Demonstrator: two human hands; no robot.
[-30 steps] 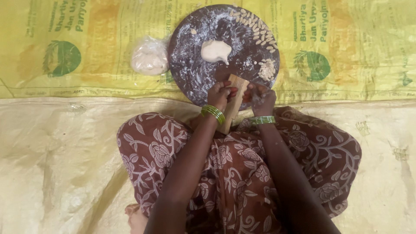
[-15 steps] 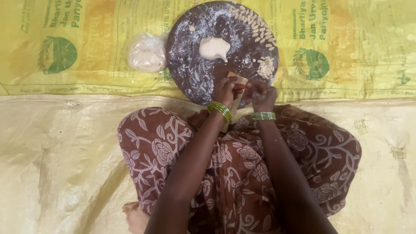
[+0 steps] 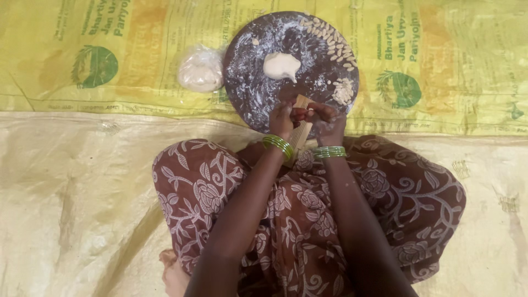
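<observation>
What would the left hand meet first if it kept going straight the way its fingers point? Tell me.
The left hand points up across the round dark board. First in that line is probably the white dough lump, though height above the board is unclear.

The dough lump (image 3: 281, 65) and small pieces (image 3: 343, 91) fill the board's (image 3: 247, 82) right; its left is bare.

Soft, even daylight; sharp, faint shadows, no glare.
</observation>
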